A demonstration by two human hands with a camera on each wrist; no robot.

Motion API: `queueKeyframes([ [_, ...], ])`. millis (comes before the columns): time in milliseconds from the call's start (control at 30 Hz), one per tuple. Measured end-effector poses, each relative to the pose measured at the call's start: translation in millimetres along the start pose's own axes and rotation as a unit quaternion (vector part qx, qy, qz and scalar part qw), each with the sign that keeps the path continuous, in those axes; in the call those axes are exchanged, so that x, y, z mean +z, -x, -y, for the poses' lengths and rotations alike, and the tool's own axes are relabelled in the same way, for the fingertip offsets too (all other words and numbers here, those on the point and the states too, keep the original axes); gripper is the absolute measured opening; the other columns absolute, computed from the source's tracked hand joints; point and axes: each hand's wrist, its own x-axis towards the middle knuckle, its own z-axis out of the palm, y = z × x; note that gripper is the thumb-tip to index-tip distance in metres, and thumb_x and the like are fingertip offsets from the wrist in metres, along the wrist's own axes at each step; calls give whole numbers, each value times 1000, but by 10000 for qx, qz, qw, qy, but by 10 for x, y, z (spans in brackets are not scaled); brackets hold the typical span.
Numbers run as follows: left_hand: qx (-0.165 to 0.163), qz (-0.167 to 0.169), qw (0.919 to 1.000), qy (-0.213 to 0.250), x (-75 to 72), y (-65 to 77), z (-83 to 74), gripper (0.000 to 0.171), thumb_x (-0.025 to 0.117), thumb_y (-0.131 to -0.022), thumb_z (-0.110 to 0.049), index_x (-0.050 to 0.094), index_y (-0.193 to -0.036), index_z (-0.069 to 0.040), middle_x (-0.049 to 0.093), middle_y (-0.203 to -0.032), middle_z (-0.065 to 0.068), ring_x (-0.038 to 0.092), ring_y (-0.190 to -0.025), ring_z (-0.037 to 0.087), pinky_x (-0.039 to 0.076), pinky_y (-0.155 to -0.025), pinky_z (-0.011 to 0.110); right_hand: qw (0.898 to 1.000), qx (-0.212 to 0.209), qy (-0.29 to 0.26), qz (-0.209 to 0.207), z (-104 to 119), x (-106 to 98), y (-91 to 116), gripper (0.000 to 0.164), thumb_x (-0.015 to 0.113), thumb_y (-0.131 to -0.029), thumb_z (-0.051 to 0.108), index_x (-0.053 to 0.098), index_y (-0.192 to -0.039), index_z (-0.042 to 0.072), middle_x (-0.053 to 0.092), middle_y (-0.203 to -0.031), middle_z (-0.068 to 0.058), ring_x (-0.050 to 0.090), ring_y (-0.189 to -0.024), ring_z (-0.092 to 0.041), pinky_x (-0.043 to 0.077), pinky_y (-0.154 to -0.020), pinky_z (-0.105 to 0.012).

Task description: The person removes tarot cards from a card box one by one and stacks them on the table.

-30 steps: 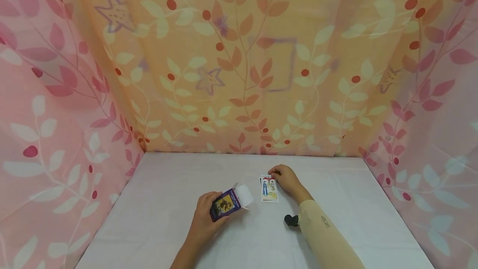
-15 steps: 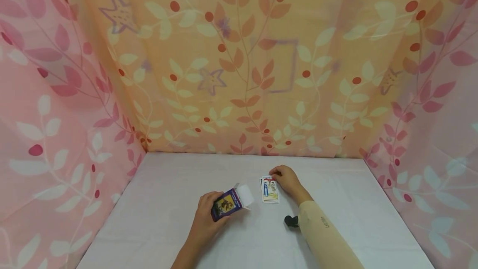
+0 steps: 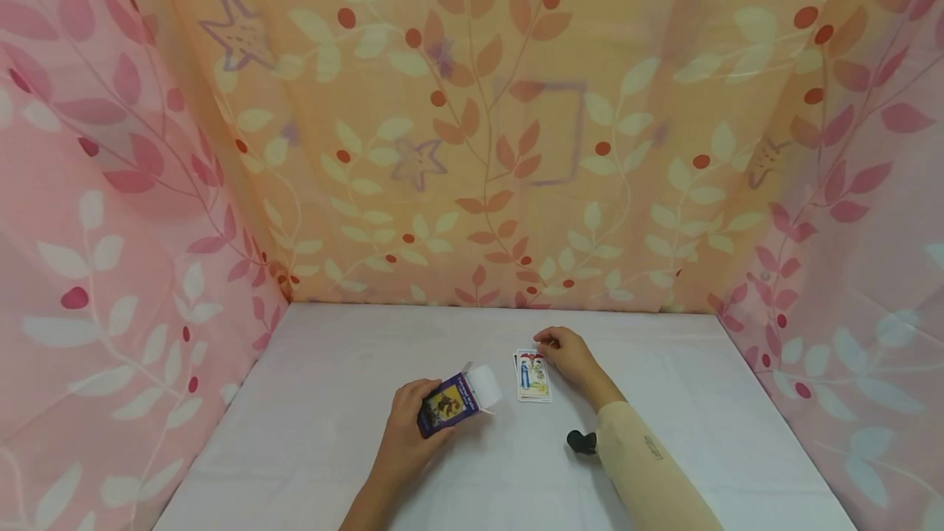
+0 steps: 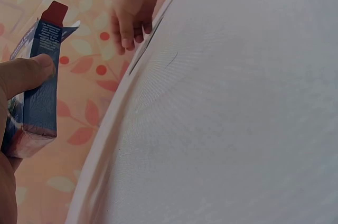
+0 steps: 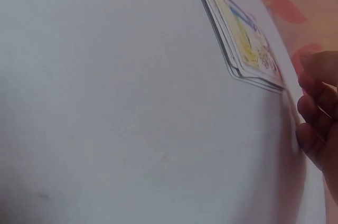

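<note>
My left hand (image 3: pixel 410 426) grips a dark purple card box (image 3: pixel 448 406), thumb along one side and fingers round the other. The box tilts to the upper right, its white flap (image 3: pixel 483 387) folded out at the open end. In the left wrist view, the thumb (image 4: pixel 33 74) presses on the blue side of the box (image 4: pixel 41 97). To the right, a small stack of picture cards (image 3: pixel 534 377) lies face up, its edges slightly uneven. Beside the top right corner of the stack is my right hand (image 3: pixel 575 359), fingers loosely curled and holding nothing. The right wrist view shows its fingers (image 5: pixel 312 109) just off the cards (image 5: pixel 248 34).
A white cloth covers the table (image 3: pixel 324 383). Patterned curtains stand around it: orange (image 3: pixel 472 187) at the back, pink ones (image 3: pixel 133 269) at the sides. A small black object (image 3: pixel 581 442) sits by the right sleeve (image 3: pixel 649 465).
My right hand has lifted slightly off the card stack's top corner, and its forearm has shifted a little to the right. The left hand keeps its hold on the card box.
</note>
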Motion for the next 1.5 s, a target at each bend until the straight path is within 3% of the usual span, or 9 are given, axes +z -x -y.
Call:
queueKeyframes([
  [300,-9,27,10000,31,18,2,-32,82,97,-69,-17,57,-140,-22,52,-137,-10,45,-127,8,49,-106,45,9995,-214,88,-191,150,-55,132,21,71,-96,13,72,-115,6,65,-101,-3,57,-93,-19,48,-85,-36],
  [533,-31,4,10000,-33,-10,10,-25,82,97,-68,-18,58,-140,-19,52,-137,-9,46,-127,9,49,-105,45,9986,-289,64,-446,269,-19,304,17,73,-95,14,73,-111,13,66,-101,-1,58,-93,-16,50,-85,-36],
  [833,43,-24,9999,-149,-10,9,-21,84,97,-69,-19,55,-142,-23,51,-138,-10,47,-126,10,51,-104,43,9951,-694,146,-686,366,37,521,17,76,-91,10,75,-108,12,68,-100,0,60,-94,-19,50,-85,-37],
  [1200,-44,59,9999,-90,-11,8,-29,83,96,-70,-22,54,-142,-25,51,-138,-11,46,-128,9,50,-107,43,9900,-1034,-8,-960,470,146,794,20,78,-88,8,75,-107,11,69,-99,3,60,-90,-17,48,-75,-25],
  [1333,-149,66,9999,9,-15,3,-41,83,96,-70,-19,55,-142,-26,51,-138,-12,46,-127,9,49,-107,45,9898,-1049,-52,-963,550,141,868,20,78,-89,8,75,-108,13,68,-98,6,60,-91,-15,48,-76,-26],
  [1500,-235,106,9996,71,-15,-3,-45,82,96,-71,-18,55,-142,-24,50,-137,-13,45,-128,7,49,-108,47,9876,-1221,-149,-972,641,130,978,20,79,-88,9,74,-106,16,68,-97,7,62,-92,-23,52,-77,-34],
])
